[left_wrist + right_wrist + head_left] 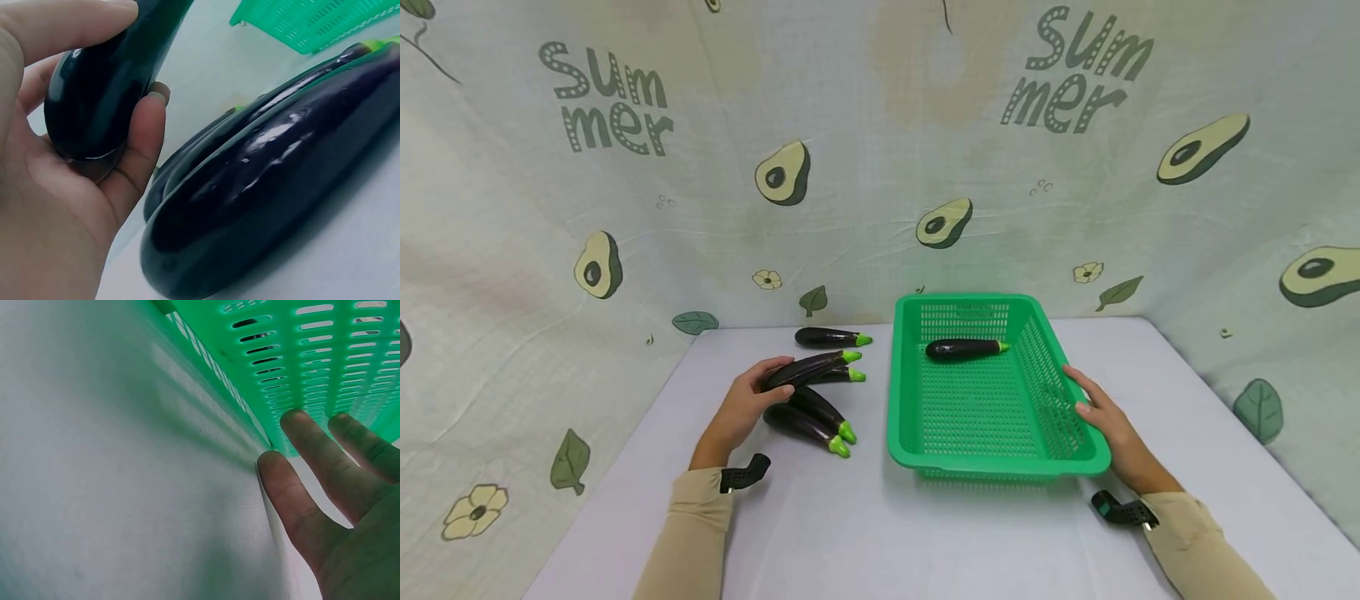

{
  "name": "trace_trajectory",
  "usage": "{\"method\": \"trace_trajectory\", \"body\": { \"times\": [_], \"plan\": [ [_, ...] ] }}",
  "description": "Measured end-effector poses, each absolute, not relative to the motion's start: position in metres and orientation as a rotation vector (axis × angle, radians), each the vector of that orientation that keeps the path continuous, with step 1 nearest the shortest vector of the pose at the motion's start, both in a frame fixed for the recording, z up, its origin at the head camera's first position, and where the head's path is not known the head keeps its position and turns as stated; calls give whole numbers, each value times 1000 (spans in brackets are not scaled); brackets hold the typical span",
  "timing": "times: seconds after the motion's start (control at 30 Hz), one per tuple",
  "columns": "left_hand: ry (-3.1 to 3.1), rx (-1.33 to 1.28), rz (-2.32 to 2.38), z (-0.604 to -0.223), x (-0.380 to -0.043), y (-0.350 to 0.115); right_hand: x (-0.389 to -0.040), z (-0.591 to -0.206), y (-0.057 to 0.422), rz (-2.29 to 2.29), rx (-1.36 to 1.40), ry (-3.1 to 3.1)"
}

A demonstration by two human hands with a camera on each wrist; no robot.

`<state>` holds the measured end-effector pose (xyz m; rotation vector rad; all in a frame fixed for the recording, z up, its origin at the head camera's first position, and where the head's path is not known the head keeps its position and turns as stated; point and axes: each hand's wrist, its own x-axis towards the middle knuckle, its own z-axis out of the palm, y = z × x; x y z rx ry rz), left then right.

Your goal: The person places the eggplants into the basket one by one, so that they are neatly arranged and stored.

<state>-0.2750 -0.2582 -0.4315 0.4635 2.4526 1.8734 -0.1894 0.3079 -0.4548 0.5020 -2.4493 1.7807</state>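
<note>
My left hand (pixel 747 408) grips a dark purple eggplant (pixel 808 367) by its rounded end. In the left wrist view, thumb and fingers curl round this eggplant (pixel 103 94). Another eggplant (pixel 838 375) shows partly from behind it. Two more eggplants (pixel 801 427) lie side by side nearer me, and one eggplant (pixel 827 337) rests farther back. At the right, a green plastic basket (pixel 1000 463) holds a single eggplant (pixel 962 350). My right hand (pixel 1112 429) is at the basket's right side; in the right wrist view, its nearly straight fingers (pixel 325 450) touch the slotted outer wall.
A white tabletop (pixel 820 533) lies under everything. Behind it hangs a pale cloth (pixel 865 250) printed with avocados, leaves and lettering. Dark bands (pixel 745 473) with small devices sit on both wrists, over beige sleeves.
</note>
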Motion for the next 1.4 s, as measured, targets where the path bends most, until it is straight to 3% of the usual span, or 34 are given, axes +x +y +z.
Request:
{"method": "trace_trajectory", "body": {
  "times": [1.4],
  "plan": [
    [2379,644,1874,-421,-289,-179,-190,-456,307,1782,466,-2460]
  ]
}}
